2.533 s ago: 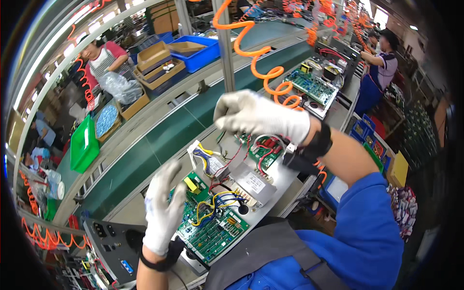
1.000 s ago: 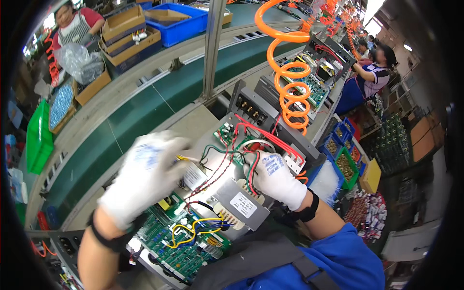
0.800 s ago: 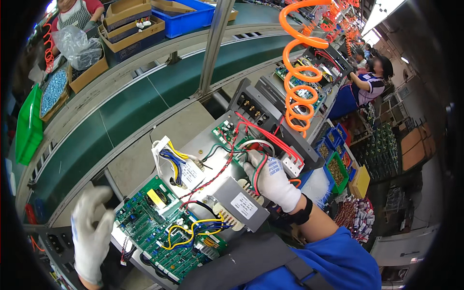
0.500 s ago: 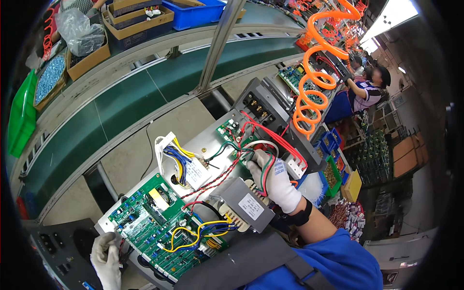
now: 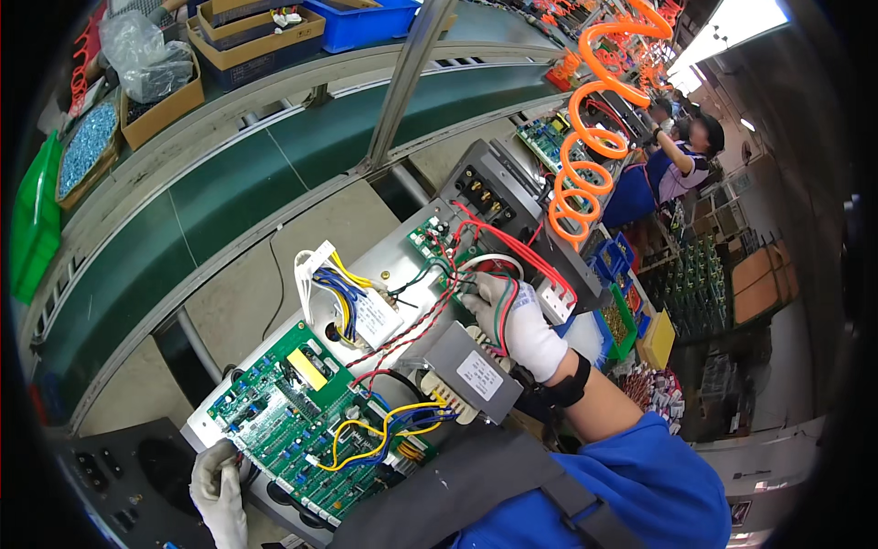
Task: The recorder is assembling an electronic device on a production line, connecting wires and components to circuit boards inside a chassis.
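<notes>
A metal panel [image 5: 283,340] lies before me with a large green circuit board [image 5: 302,435] at its near left and a small green circuit board [image 5: 428,240] toward its far end. My right hand [image 5: 523,325], white-gloved, has its fingers closed among green and red wires [image 5: 501,316] beside the small board. These wires run over the glove toward a grey transformer [image 5: 471,371]. My left hand [image 5: 219,489], also gloved, is bent with fingertips pinched at the large board's left edge; what they hold is hidden. A white connector with yellow and blue wires [image 5: 346,302] stands mid-panel.
A black housing [image 5: 540,229] adjoins the panel's far end; another black panel [image 5: 119,476] lies at the lower left. An orange coiled hose [image 5: 585,156] hangs at the right. Beyond runs a green conveyor [image 5: 238,183] with a metal post [image 5: 402,82]. A co-worker [image 5: 681,160] stands far right.
My left hand has moved right and its fingertips now meet the large board's edge. My right hand stays among the wires, its fingers slightly shifted. The whole view has shifted slightly.
</notes>
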### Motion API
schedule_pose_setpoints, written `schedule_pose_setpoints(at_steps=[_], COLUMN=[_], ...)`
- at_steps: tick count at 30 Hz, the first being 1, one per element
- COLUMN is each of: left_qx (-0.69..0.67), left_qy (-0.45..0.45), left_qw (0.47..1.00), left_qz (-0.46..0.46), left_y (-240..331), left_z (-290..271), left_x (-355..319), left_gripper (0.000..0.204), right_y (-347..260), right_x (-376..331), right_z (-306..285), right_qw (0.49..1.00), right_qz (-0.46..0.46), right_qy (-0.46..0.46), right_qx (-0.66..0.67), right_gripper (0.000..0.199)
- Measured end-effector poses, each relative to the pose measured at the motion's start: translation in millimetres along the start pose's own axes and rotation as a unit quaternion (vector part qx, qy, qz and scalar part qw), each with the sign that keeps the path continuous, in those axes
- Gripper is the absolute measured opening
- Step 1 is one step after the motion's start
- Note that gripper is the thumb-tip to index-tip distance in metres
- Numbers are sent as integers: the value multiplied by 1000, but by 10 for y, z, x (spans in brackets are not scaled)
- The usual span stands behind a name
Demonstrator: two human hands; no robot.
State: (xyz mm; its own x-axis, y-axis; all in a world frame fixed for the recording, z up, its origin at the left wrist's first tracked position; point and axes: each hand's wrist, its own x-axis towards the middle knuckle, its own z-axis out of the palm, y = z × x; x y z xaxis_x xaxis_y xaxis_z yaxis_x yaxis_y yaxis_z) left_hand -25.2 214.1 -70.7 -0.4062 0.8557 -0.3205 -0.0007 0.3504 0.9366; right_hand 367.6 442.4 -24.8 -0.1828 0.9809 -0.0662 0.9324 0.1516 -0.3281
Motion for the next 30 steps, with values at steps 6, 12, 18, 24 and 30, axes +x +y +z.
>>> schedule_pose_setpoints(at_steps=[6,12,18,24,30], left_qx=[15,119,250,380,249], left_qy=[-5,30,61,68,166], left_qw=[1000,991,940,865,932], left_qz=[-24,51,226,320,204], left_y=[206,405,659,560,645], left_z=[109,99,309,282,43], left_x=[-21,-274,-386,-671,-921], left_gripper=[25,25,21,21,21], right_y=[-34,151,-985,-1394,-1372], right_x=[-11,-570,316,1151,517], right_z=[-110,-952,-1080,-197,-818], right_qw=[996,958,916,908,876], right_qz=[-83,-229,-397,-393,-428], right_qy=[8,-167,24,-129,-171], right_qx=[34,-41,54,-71,139], right_gripper=[20,31,46,44,21])
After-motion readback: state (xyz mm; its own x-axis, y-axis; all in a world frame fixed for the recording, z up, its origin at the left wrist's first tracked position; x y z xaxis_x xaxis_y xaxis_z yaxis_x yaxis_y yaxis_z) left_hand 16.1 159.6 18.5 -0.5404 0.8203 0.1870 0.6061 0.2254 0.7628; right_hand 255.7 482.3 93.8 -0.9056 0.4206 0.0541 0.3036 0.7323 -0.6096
